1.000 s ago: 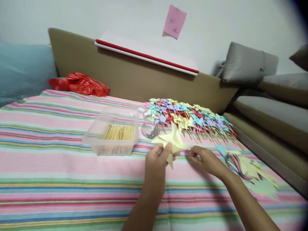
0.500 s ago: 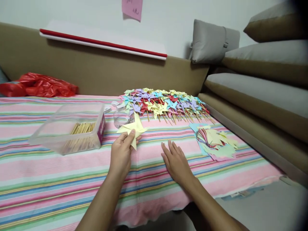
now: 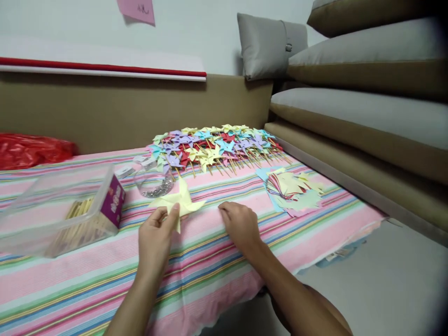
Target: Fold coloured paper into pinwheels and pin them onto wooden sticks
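Note:
Between thumb and fingers, my left hand [image 3: 157, 233] grips a pale yellow paper pinwheel head [image 3: 183, 201] at its centre, with no stick on it. My right hand [image 3: 241, 226] is to the right of it, low over the cloth, thumb and fingers pinched together; whatever they hold, if anything, is too small to make out. Just behind the pinwheel head stands a round clear container [image 3: 154, 183] with small metallic pins in it. On the left, a clear plastic box [image 3: 105, 186] with a purple label holds many short wooden sticks [image 3: 75, 219].
Finished pinwheels on sticks [image 3: 213, 147] lie piled at the back. Cut paper pieces [image 3: 294, 191] are stacked at the right. A striped cloth [image 3: 210, 261] covers the surface. Cushions [image 3: 357, 112] are piled along the right, and a red plastic bag [image 3: 31, 149] lies at the back left.
The view has turned to the right. My right hand has gone from spread fingers on the cloth to a pinch. My left hand still grips the pinwheel head.

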`<state>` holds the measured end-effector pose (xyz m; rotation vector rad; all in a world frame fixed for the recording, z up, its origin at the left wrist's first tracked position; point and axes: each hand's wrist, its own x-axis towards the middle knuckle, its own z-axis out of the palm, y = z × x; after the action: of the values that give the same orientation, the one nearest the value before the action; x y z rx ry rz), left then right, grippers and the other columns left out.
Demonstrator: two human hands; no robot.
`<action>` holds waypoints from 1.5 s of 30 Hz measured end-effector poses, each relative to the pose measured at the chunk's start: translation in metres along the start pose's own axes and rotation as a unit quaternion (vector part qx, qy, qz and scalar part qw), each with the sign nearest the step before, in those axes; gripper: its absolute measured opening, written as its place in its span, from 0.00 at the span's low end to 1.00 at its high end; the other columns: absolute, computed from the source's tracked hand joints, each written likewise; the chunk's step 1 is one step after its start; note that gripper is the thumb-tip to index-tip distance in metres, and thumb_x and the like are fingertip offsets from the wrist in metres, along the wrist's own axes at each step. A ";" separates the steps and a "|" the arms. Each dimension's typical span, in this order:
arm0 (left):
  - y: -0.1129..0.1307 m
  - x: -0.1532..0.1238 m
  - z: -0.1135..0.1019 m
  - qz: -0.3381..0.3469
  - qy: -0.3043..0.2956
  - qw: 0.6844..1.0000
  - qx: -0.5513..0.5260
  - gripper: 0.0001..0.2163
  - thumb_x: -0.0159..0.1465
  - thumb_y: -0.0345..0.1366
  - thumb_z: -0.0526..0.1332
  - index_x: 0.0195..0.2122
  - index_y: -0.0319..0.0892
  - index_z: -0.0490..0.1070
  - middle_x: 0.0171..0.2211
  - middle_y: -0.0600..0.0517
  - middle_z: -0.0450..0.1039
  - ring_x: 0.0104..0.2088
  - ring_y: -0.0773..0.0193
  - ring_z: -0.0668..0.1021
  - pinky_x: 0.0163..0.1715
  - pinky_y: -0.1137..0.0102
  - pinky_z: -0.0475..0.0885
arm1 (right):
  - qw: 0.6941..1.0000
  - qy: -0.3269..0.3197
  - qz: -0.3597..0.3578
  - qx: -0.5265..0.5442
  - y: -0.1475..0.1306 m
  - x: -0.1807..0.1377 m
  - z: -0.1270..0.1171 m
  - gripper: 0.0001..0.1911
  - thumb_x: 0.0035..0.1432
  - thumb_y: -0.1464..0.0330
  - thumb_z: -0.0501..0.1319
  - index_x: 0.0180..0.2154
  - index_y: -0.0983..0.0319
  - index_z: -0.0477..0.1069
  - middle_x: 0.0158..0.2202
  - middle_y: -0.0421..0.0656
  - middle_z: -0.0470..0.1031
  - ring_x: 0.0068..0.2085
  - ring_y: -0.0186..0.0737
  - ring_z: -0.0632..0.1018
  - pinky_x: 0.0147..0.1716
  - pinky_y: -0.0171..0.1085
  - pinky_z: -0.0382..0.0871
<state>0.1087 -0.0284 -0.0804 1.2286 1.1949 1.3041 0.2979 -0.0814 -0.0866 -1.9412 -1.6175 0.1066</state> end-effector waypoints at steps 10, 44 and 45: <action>0.000 -0.015 0.008 0.108 -0.024 0.988 0.111 0.12 0.64 0.45 0.65 0.30 0.42 0.75 0.27 0.54 0.74 0.29 0.65 0.71 0.31 0.72 0.63 | 0.892 0.047 -0.002 0.449 -0.020 -0.006 -0.010 0.05 0.57 0.64 0.70 0.34 0.59 0.79 0.33 0.41 0.82 0.38 0.41 0.81 0.42 0.38 0.76; 0.013 -0.030 0.015 0.031 -0.112 0.992 -0.039 0.14 0.60 0.44 0.70 0.25 0.41 0.74 0.22 0.54 0.70 0.25 0.68 0.69 0.26 0.73 0.65 | 0.939 0.056 -0.096 0.326 -0.028 -0.012 -0.008 0.03 0.63 0.66 0.65 0.36 0.55 0.78 0.45 0.45 0.70 0.54 0.46 0.73 0.55 0.46 0.70; 0.012 -0.030 0.015 0.035 -0.113 0.992 -0.038 0.14 0.60 0.44 0.70 0.25 0.41 0.74 0.23 0.54 0.70 0.26 0.68 0.69 0.27 0.73 0.65 | 0.938 0.051 -0.090 0.330 -0.028 -0.012 -0.008 0.03 0.63 0.65 0.65 0.36 0.55 0.78 0.45 0.45 0.70 0.54 0.46 0.73 0.55 0.46 0.70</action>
<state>0.1247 -0.0581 -0.0699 1.3338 0.9415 1.2127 0.2740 -0.0934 -0.0703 -1.2596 -1.4357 0.4116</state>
